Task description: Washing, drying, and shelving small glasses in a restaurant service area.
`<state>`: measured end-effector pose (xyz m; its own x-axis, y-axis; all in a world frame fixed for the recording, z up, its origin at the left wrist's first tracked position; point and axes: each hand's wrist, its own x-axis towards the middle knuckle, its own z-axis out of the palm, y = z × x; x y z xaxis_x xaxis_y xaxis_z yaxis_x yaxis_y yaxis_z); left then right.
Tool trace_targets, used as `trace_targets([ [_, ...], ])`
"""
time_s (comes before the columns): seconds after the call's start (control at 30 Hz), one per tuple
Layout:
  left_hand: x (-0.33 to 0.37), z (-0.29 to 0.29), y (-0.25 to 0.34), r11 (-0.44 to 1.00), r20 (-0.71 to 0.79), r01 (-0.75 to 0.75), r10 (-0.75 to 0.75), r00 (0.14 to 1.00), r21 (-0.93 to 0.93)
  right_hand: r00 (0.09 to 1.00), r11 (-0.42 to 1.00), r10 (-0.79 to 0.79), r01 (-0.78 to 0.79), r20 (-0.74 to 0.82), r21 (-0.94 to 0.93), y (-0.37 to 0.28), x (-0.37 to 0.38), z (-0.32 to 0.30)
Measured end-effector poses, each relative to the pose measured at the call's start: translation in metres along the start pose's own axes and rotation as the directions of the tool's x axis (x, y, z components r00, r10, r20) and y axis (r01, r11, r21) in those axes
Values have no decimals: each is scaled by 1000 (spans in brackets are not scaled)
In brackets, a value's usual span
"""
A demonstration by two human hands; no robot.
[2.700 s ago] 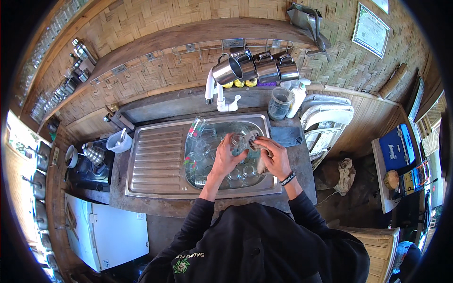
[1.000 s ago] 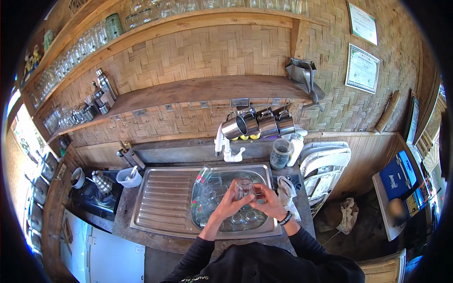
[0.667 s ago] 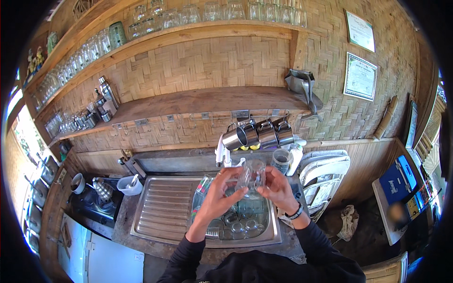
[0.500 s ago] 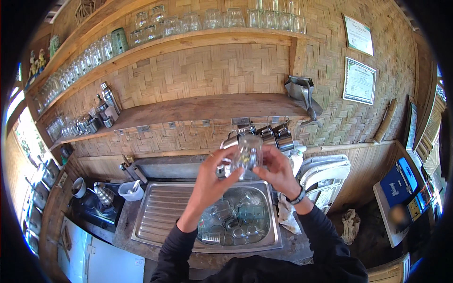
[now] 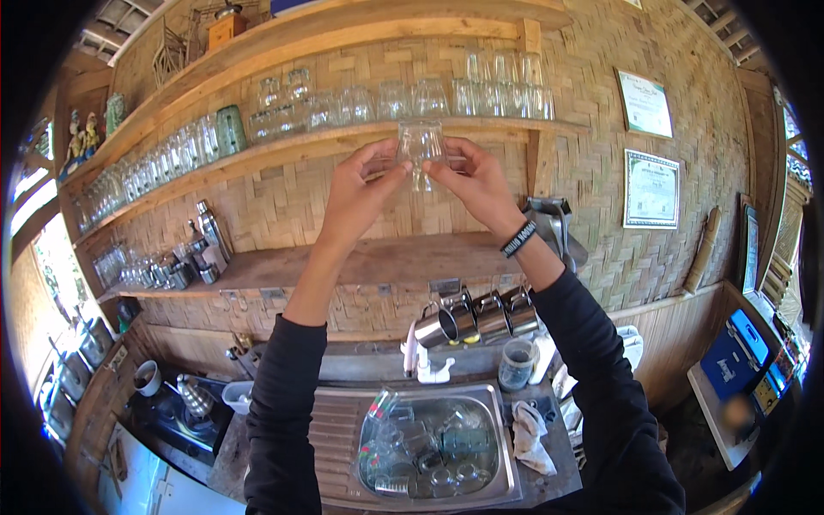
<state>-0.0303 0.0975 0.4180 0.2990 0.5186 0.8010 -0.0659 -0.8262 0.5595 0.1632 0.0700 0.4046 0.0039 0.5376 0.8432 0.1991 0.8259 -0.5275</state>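
Between my two raised hands is a clear drinking glass (image 5: 421, 146), held just in front of the upper shelf's edge. My left hand (image 5: 369, 176) grips its left side, thumb against the glass. On the other side my right hand (image 5: 468, 176) closes round it in the same way, with a dark wristband (image 5: 518, 239) on that wrist. Behind and above the glass, rows of clear glasses (image 5: 395, 100) stand on the wooden shelf (image 5: 343, 130). Far below my hands, a steel sink (image 5: 506, 446) holds water and several glasses (image 5: 421, 442).
A lower wooden shelf (image 5: 360, 260) runs beneath my hands, with steel mugs (image 5: 481, 319) hanging under it. A metal pitcher (image 5: 549, 223) is at its right end, shakers (image 5: 210, 232) at its left. A cloth (image 5: 532, 438) and a jar (image 5: 517, 365) lie right of the sink.
Both hands have lifted the glass from above the sink to the upper shelf's edge. The view has tilted upward, showing more of the shelves.
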Motion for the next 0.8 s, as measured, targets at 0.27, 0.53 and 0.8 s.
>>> trace_targets([
  [0.27, 104, -17, -1, 979, -52, -167, 174, 983, 115, 983, 959, -171, 149, -73, -242, 11, 112, -12],
  [0.53, 189, -16, -14, 972, -33, -146, 155, 987, 184, 963, 939, -190, 123, -189, -322, 29, 192, -22],
  [0.8, 244, -11, -40, 935, -83, -146, 182, 980, 324, 973, 930, -151, 81, -174, -357, 59, 247, -32],
])
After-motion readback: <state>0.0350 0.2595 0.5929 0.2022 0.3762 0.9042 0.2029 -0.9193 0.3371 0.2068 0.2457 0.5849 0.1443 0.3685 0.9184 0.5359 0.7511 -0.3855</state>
